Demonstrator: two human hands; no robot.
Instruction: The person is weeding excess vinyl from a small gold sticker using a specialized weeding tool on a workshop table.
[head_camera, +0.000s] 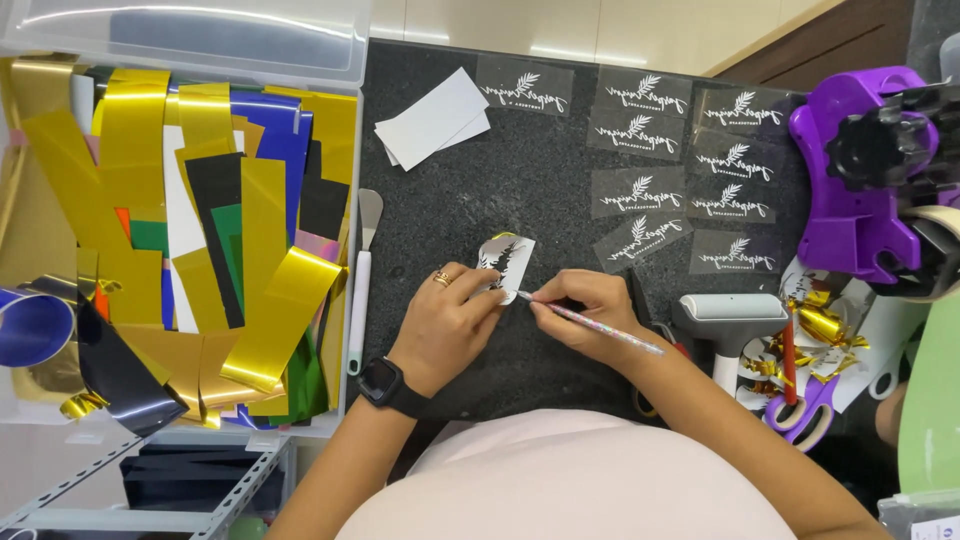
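While the left hand (450, 320) is pinning the small foil card (505, 265) flat at tabletop (470, 190) centre, the right hand (585, 315), at three o'clock, is pinching a weeding pen (590, 322); the card is looking thin, light, crease-prone, best held by its edges.

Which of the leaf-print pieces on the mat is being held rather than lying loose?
The small silvery one pinned under the left hand, apart from the clear ones laid out upper right.

Gold, blue and black foil strips (200, 230), purple dispenser (850, 170), seemingly speckled pink pen (590, 322).
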